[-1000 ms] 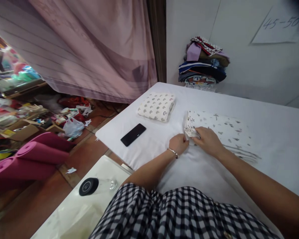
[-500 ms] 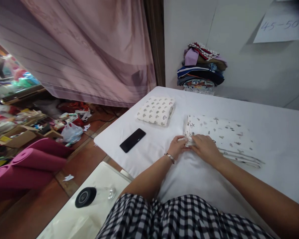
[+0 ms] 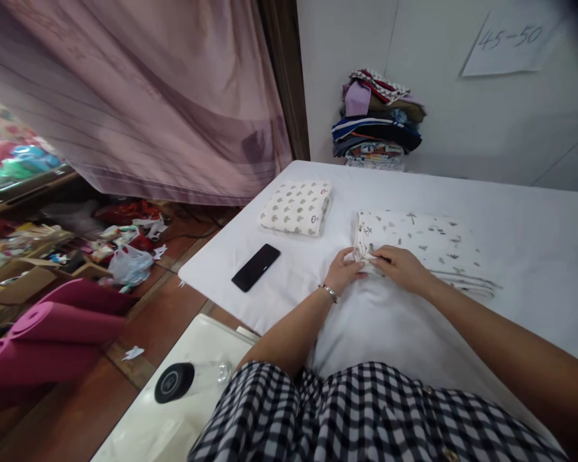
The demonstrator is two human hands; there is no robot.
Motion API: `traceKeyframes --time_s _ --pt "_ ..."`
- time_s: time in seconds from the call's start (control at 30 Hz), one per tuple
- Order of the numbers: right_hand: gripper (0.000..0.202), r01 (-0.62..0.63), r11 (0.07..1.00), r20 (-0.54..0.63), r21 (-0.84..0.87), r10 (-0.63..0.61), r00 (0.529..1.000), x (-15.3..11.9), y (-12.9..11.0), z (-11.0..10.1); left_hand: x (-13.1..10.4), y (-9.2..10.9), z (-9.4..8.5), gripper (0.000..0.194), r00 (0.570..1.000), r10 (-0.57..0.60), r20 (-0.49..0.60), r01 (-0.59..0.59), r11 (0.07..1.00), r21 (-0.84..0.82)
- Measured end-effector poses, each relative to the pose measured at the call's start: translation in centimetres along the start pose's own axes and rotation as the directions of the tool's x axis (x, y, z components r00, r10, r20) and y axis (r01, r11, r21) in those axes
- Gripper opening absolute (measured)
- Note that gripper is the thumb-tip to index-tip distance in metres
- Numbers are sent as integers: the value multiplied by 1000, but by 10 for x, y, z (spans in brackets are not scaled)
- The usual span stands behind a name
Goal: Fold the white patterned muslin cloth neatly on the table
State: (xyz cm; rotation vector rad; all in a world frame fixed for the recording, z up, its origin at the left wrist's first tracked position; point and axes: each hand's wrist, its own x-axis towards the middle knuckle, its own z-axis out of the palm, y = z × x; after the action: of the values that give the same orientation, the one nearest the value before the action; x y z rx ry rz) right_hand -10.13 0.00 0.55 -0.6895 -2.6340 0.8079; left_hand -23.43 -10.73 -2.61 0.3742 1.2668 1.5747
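Observation:
A white cloth with small grey prints [image 3: 419, 240] lies folded in layers on the white-covered table [image 3: 525, 256]. At its near left corner, my left hand [image 3: 345, 271], with a bracelet at the wrist, grips the edge. Close beside it, my right hand [image 3: 399, 268] pinches the same corner between thumb and fingers. Farther left lies a smaller folded cloth with grey mushroom-like prints [image 3: 296, 208]. A black phone [image 3: 256, 267] rests flat in front of that cloth, touched by neither hand.
A stack of folded clothes [image 3: 378, 122] stands behind the table by the wall. At lower left, a white surface [image 3: 139, 410] holds a round black object [image 3: 174, 382] and a clear glass [image 3: 221, 371]. Pink rolls [image 3: 72, 317] and a plastic bag [image 3: 130, 264] are on the floor side.
The camera view has shifted slightly. My right hand's fingers have drawn into a tighter pinch at the cloth's corner, while my left hand stays on the edge. The phone and other cloth rest as before.

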Motion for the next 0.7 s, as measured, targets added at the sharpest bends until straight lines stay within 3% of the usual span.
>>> traceKeyframes --time_s 0.27,0.43,0.57,0.7 --pt "25 -9 1000 -44 -17 8 999 -1 -2 5 0 0 -3 60 999 4 51 -2 999 -39" --pt "27 161 963 -57 -215 -177 983 -7 -9 16 3 -3 -1 71 998 30 47 -30 999 15" --pt "29 218 896 -54 -386 -258 965 -14 -13 27 8 -7 -2 63 999 43 27 -44 997 56" --pt "25 236 886 -50 -400 -278 959 -23 -18 30 11 -5 -2 53 999 50 11 -51 995 91"
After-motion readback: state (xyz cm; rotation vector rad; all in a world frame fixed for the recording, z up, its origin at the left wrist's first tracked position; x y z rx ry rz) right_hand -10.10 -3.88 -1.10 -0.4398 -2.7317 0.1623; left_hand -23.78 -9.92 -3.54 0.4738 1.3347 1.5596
